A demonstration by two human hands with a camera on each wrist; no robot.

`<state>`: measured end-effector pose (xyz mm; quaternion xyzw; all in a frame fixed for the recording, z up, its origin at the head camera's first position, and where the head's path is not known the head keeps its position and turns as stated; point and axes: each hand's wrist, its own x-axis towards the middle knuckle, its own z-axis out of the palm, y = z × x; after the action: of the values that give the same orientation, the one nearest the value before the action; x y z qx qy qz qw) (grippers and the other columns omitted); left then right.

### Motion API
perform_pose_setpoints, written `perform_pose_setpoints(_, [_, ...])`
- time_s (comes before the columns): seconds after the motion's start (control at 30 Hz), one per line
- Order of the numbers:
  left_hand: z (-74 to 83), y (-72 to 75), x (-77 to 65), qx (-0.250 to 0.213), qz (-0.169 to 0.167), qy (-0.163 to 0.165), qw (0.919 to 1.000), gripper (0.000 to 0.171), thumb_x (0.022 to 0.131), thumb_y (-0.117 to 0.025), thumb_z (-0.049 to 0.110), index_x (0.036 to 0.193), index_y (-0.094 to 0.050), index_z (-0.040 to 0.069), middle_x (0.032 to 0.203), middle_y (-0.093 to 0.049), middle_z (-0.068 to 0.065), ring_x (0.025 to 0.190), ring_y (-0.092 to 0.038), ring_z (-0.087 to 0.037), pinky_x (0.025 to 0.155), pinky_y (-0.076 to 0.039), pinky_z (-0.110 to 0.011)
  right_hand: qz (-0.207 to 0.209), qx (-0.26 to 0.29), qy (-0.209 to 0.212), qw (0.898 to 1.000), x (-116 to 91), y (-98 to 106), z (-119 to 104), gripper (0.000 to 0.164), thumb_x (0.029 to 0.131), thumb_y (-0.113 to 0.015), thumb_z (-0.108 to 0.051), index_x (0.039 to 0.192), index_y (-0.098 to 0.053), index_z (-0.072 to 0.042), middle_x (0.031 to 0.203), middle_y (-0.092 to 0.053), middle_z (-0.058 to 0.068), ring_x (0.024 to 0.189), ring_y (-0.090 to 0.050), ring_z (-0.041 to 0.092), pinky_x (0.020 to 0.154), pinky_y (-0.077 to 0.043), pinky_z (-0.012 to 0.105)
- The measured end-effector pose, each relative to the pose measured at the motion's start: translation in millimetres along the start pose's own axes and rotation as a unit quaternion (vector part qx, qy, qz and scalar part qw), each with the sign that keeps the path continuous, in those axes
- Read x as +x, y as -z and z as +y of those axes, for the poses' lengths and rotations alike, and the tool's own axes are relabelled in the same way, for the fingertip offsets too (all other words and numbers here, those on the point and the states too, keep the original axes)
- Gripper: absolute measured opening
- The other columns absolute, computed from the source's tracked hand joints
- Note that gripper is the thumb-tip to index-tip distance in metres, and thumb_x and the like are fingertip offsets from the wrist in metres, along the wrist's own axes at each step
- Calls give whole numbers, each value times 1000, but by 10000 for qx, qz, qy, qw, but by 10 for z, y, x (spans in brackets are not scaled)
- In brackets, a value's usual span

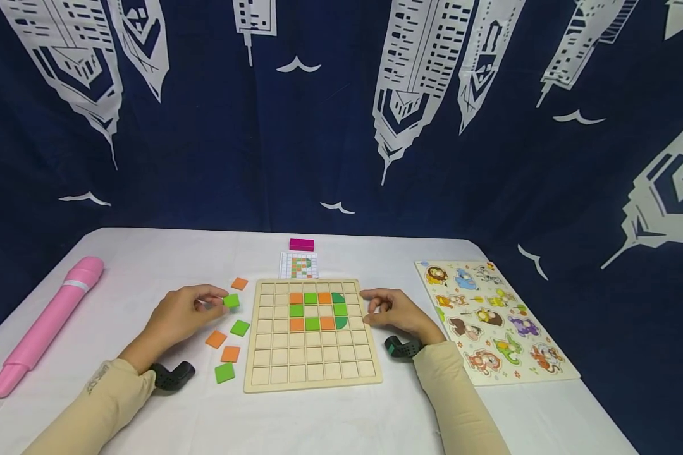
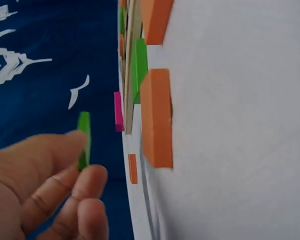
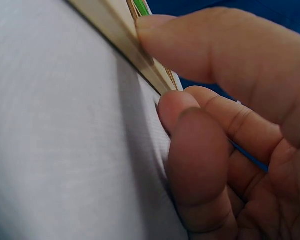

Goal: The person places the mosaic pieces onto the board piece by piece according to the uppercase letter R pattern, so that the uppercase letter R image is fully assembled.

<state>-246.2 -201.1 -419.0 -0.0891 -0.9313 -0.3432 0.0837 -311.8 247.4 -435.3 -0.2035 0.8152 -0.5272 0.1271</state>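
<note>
My left hand [image 1: 183, 314] pinches a small green square tile [image 1: 231, 301] between thumb and fingers, to the left of the wooden grid board [image 1: 313, 382]. In the left wrist view the green tile [image 2: 84, 142] is seen edge-on, raised off the tablecloth. Orange and green tiles, two of them with rounded corners, form a ring in the board's upper cells. My right hand [image 1: 397, 311] touches the board's right edge with thumb and index finger. The right wrist view shows the thumb against the wooden edge [image 3: 115, 37], other fingers bent.
Loose orange tiles [image 1: 215, 339] and green tiles [image 1: 224, 373] lie left of the board. Behind it are a pattern card [image 1: 299, 265] and a magenta block [image 1: 301, 244]. A pink tube [image 1: 48, 325] lies far left; an animal puzzle board [image 1: 492, 319] lies on the right.
</note>
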Motion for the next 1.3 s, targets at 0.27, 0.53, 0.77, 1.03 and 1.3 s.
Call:
perform_pose_setpoints(0.27, [304, 20, -70, -345, -249, 104, 9990, 36, 93, -85, 24, 125, -79, 8, 103, -80, 1, 80, -57, -16, 62, -42, -30, 23, 12, -69, 10000, -4, -4, -11, 61, 88, -80, 5, 143, -57, 17, 92, -63, 2, 70, -46, 8, 65, -40, 19])
perform_pose_setpoints(0.53, [595, -173, -163, -720, -410, 61, 9965, 30, 93, -85, 21, 122, -80, 12, 100, -78, 5, 72, -58, -16, 56, -40, -28, 31, -1, -74, 10000, -3, -5, -21, 61, 88, -80, 6, 143, -57, 17, 92, -63, 3, 70, -45, 8, 65, -39, 19])
perform_pose_setpoints(0.77, [774, -405, -220, -844, -286, -96, 9960, 25, 94, -84, 20, 118, -81, 13, 90, -73, 11, 72, -57, -13, 56, -38, -27, 57, -105, -112, 9999, 1, -5, -22, 60, 88, -80, 5, 143, -58, 16, 92, -63, 3, 71, -46, 8, 65, -39, 19])
perform_pose_setpoints(1.03, [909, -675, -224, -949, -183, -291, 9949, 22, 92, -85, 20, 113, -83, 14, 78, -68, 17, 71, -59, -4, 57, -40, -24, 66, -149, -133, 9998, -9, -1, -18, 61, 88, -80, 4, 143, -58, 16, 92, -63, 3, 71, -46, 9, 65, -39, 19])
perform_pose_setpoints(1.3, [863, -796, -197, -790, -306, -572, 9948, 21, 93, -85, 19, 114, -83, 17, 76, -64, 19, 67, -54, -2, 56, -37, -23, 60, -125, -137, 9998, -15, -6, -36, 61, 88, -80, 4, 143, -58, 16, 93, -63, 3, 72, -46, 9, 66, -40, 19])
